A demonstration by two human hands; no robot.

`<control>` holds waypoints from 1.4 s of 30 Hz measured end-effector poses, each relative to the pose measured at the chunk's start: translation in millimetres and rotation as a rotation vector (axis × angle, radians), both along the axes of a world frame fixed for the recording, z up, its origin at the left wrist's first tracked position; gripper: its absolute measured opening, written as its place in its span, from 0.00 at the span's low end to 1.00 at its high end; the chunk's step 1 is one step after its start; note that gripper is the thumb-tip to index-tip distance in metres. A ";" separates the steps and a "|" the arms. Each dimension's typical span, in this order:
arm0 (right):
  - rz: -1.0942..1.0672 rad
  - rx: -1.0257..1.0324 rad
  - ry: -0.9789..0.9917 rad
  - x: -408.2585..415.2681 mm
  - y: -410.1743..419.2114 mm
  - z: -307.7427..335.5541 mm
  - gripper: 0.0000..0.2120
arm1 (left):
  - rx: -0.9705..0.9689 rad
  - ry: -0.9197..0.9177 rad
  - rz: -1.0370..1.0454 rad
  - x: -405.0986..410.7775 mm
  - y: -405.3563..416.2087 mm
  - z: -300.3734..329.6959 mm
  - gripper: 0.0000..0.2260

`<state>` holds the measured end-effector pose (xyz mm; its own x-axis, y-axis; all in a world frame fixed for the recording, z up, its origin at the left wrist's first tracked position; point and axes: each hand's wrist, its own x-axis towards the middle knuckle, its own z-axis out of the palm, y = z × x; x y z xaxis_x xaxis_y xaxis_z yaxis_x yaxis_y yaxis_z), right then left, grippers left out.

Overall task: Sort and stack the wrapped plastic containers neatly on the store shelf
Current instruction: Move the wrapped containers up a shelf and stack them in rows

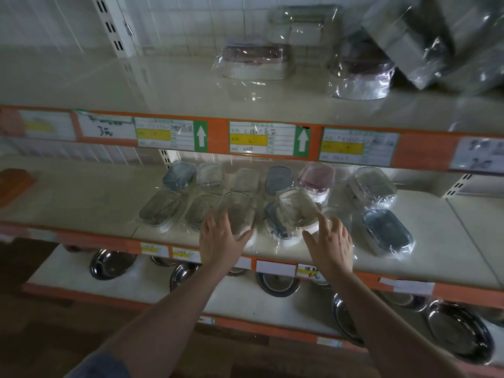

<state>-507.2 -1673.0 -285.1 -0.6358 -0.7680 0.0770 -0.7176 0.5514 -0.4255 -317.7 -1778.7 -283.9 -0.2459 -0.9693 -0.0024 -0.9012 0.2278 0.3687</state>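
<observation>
Both arms reach into the middle shelf (pixel 341 257), where the wrapped containers lie in two rough rows. The left hand (pixel 221 238) lies flat with fingers spread on the clear oval container (pixel 240 211) at the front of the shelf, pressing rather than grasping. The right hand (pixel 331 242) is relaxed too, fingers fanned, fingertips at the near corner of the tilted clear container (pixel 298 207) that leans on a blue container (pixel 275 221) just right of the oval one. That tilted piece runs its long axis away from the person, slightly leftward, and lies straight ahead of the right hand, which looks best placed to level it. Another blue container (pixel 387 231) sits apart, further right along the shelf
</observation>
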 end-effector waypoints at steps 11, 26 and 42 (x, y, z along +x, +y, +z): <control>-0.043 -0.118 0.018 46.3 113.1 87.6 0.23 | -0.109 0.029 -0.099 56.0 100.2 100.7 0.30; -0.101 -0.252 0.099 -14.3 223.6 229.6 0.20 | -0.271 0.092 -0.198 13.8 193.9 246.7 0.32; -0.159 -0.334 0.190 -181.9 312.7 279.9 0.19 | -0.420 0.177 -0.275 -154.1 267.7 301.8 0.31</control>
